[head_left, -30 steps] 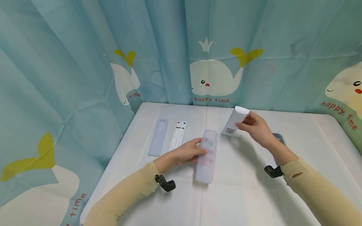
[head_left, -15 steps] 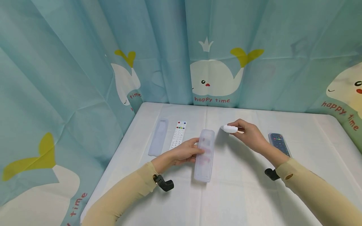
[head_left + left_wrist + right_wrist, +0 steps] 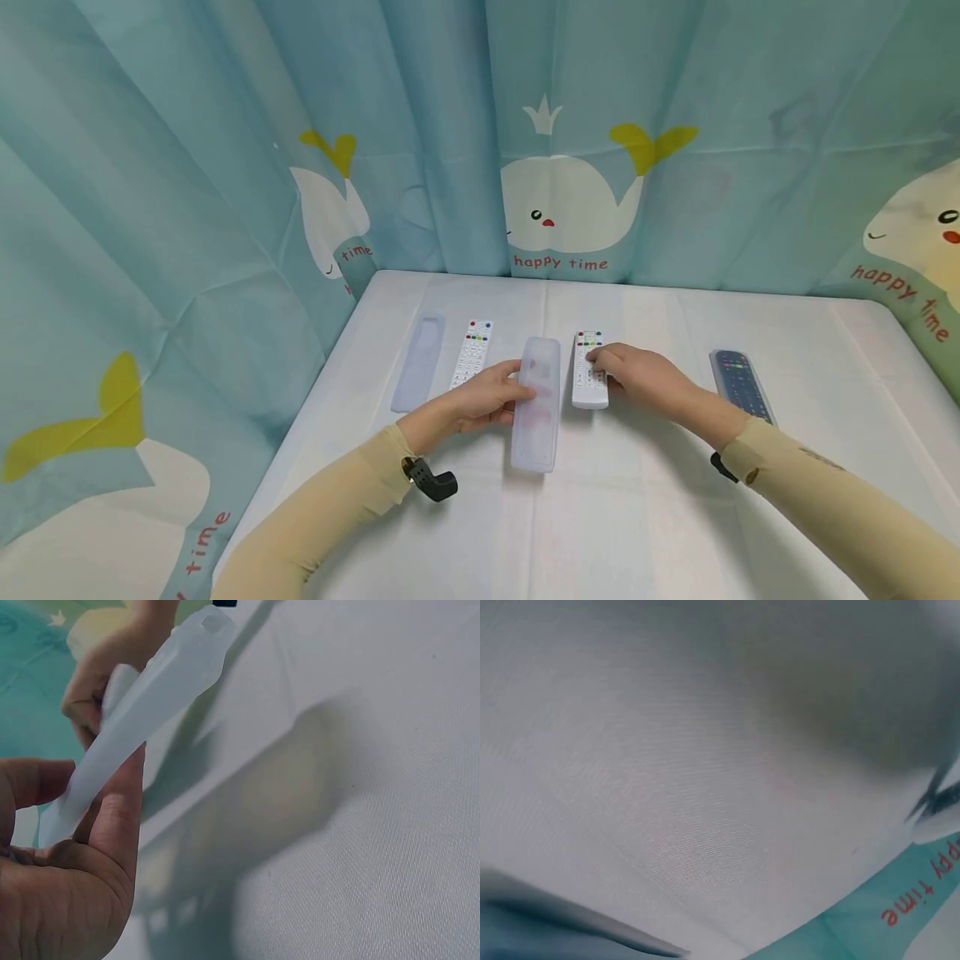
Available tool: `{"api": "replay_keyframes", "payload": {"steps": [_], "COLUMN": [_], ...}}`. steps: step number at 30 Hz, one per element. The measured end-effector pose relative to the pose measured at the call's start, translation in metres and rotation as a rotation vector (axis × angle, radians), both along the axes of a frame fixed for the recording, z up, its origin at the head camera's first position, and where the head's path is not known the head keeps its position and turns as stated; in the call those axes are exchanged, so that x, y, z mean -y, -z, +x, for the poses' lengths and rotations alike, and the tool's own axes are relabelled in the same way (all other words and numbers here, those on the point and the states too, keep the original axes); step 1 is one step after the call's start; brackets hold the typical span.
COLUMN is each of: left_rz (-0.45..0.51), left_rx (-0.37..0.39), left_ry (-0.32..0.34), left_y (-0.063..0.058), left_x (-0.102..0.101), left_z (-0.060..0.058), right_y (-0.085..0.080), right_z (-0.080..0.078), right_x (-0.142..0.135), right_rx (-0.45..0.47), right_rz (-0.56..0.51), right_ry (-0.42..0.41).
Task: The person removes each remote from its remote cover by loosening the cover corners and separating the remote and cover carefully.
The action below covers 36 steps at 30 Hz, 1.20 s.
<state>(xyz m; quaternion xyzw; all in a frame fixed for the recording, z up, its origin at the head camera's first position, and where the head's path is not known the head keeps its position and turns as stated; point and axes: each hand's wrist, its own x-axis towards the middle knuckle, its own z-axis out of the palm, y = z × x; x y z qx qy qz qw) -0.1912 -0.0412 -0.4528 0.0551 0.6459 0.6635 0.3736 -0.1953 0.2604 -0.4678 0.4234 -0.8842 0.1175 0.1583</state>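
Observation:
My left hand (image 3: pixel 480 402) pinches a translucent remote control cover (image 3: pixel 537 442) by its left edge, thumb on top. In the left wrist view the cover (image 3: pixel 161 694) is held tilted above the table, its shadow cast on the cloth. Just right of it in the head view, my right hand (image 3: pixel 648 377) grips a white remote control (image 3: pixel 590 392) by its right side. Its buttons face up and its top end points away from me. In the left wrist view the right hand (image 3: pixel 94 679) appears beyond the cover. The right wrist view shows mainly white cloth.
Left of my left hand lie a second white remote (image 3: pixel 472 354) and another translucent cover (image 3: pixel 418 367). A dark remote (image 3: pixel 738 379) in a clear cover lies beyond my right wrist. A blue curtain (image 3: pixel 442 192) hangs along the table's (image 3: pixel 645 533) back and left edges.
My right hand has brought the white remote down and left, turning it from end-on to buttons up, close beside the cover. The left hand's cover has shifted slightly left.

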Motion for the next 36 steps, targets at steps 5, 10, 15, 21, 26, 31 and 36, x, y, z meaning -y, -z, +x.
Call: {"api": "replay_keyframes", "payload": {"steps": [5, 10, 15, 21, 26, 31, 36], "left_rz": [-0.009, -0.001, -0.004, 0.001, -0.008, -0.033, -0.097], "left_rx": [0.002, -0.001, -0.002, -0.002, -0.011, -0.019, -0.069], "left_ry": [0.004, 0.011, 0.012, 0.02, 0.023, 0.008, -0.015], "left_y": [-0.001, -0.003, -0.003, -0.003, -0.005, -0.006, -0.006], "left_x": [0.0, -0.001, -0.001, -0.001, -0.001, -0.002, -0.005], "left_z": [0.0, 0.0, 0.0, -0.002, -0.003, -0.005, -0.008], "right_y": [0.008, 0.012, 0.012, 0.013, 0.011, 0.012, 0.012], "right_z": [-0.001, -0.001, -0.001, -0.003, -0.003, -0.003, 0.0], "right_x": [0.002, 0.003, 0.003, 0.002, 0.001, 0.0, -0.001], "right_rx": [-0.114, -0.175, -0.199, -0.203, -0.19, -0.135, -0.087], "right_rz": [0.101, 0.211, 0.259, 0.288, 0.325, 0.332, 0.29], "right_ry": [-0.081, -0.108, -0.125, -0.134, -0.138, -0.119, -0.099]}}
